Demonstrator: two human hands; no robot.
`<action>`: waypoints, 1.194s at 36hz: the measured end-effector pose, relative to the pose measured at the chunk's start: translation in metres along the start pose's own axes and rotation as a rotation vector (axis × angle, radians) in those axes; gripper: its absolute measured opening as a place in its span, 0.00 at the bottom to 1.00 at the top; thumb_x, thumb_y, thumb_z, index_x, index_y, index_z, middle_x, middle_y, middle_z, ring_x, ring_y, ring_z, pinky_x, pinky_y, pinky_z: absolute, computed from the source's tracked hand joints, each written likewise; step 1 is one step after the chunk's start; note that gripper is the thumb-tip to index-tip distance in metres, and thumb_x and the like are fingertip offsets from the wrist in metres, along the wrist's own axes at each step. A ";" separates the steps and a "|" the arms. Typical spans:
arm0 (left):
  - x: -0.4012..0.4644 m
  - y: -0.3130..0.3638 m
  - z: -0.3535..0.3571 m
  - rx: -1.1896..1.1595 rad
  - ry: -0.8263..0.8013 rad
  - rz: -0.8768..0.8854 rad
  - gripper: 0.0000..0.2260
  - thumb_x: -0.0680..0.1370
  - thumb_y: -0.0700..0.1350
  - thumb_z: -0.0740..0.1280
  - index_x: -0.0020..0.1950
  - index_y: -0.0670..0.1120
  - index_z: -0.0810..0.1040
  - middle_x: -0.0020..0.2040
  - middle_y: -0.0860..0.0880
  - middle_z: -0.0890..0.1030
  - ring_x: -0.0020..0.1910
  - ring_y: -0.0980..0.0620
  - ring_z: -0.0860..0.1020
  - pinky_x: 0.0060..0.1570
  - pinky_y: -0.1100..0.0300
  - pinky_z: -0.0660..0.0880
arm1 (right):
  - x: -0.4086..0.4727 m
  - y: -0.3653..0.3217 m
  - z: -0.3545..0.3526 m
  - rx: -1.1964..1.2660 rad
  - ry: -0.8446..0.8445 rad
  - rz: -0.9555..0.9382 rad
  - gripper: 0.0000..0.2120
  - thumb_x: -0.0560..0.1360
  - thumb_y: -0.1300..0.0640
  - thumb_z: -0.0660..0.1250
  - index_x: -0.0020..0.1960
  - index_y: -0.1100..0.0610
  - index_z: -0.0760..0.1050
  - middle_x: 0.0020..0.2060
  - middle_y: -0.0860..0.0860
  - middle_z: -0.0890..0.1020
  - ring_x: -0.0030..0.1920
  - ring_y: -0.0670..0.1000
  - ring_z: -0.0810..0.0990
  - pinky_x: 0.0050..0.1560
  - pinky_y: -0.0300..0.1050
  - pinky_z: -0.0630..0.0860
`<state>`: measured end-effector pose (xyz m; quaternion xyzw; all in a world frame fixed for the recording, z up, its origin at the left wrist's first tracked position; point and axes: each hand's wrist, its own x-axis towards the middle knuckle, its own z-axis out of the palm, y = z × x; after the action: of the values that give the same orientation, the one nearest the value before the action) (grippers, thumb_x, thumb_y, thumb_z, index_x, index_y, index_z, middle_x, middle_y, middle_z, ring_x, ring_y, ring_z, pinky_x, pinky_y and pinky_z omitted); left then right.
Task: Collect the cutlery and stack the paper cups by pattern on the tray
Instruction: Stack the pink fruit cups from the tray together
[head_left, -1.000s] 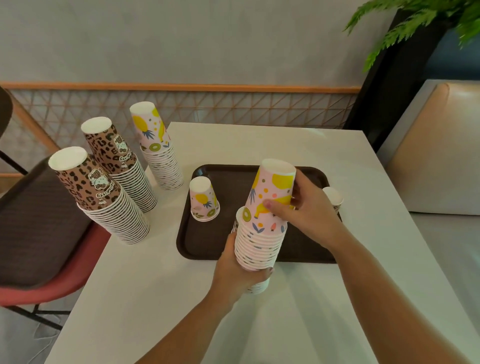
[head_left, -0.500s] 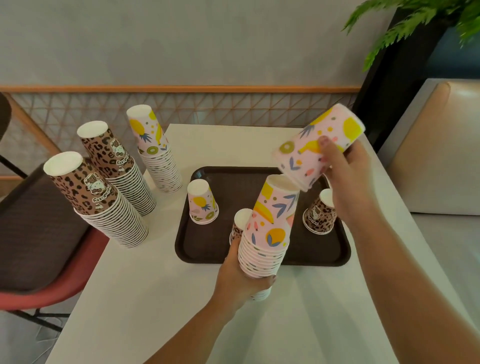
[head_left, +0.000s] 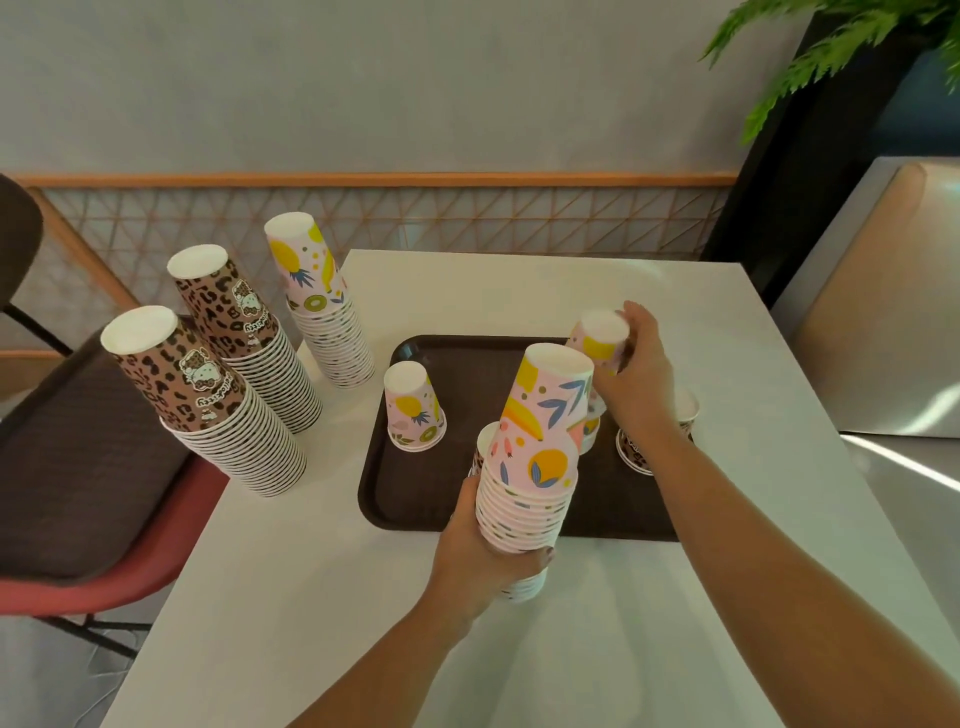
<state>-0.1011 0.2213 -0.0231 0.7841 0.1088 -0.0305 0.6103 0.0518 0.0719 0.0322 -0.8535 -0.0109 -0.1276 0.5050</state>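
A brown tray (head_left: 415, 499) lay on the white table (head_left: 322, 597), with three tall stacks (head_left: 244, 415) standing off its left edge. A fruit stack (head_left: 530, 483) was gripped near its base by the left hand (head_left: 483, 551) at the tray's near rim. One fruit cup (head_left: 597, 338) was gripped by the right hand (head_left: 636, 379) over the tray's right part. Sorting by pattern appeared under way; next, that cup would need seating on a matching cup. No cutlery was seen.
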 end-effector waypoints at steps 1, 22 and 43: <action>0.000 0.001 0.000 0.012 0.001 0.010 0.44 0.57 0.50 0.79 0.69 0.46 0.65 0.63 0.52 0.76 0.63 0.53 0.74 0.63 0.51 0.74 | -0.004 -0.003 -0.002 -0.009 0.026 -0.024 0.33 0.70 0.52 0.72 0.70 0.55 0.61 0.67 0.50 0.71 0.67 0.50 0.69 0.61 0.39 0.65; 0.003 0.015 0.005 -0.043 -0.039 0.023 0.42 0.59 0.44 0.80 0.70 0.50 0.64 0.64 0.53 0.75 0.63 0.54 0.74 0.64 0.50 0.72 | -0.070 -0.051 -0.032 0.143 -0.354 -0.071 0.20 0.69 0.48 0.71 0.57 0.46 0.68 0.47 0.37 0.78 0.46 0.39 0.80 0.45 0.34 0.78; 0.003 0.008 0.002 -0.101 -0.022 -0.016 0.38 0.59 0.42 0.80 0.65 0.52 0.69 0.58 0.56 0.79 0.58 0.57 0.77 0.59 0.58 0.75 | -0.030 -0.070 -0.047 0.556 -0.120 0.084 0.17 0.72 0.51 0.69 0.57 0.57 0.74 0.51 0.51 0.83 0.50 0.50 0.83 0.52 0.50 0.79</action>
<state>-0.0963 0.2178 -0.0168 0.7511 0.1095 -0.0385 0.6499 0.0023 0.0689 0.1071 -0.6881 -0.0398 -0.0479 0.7229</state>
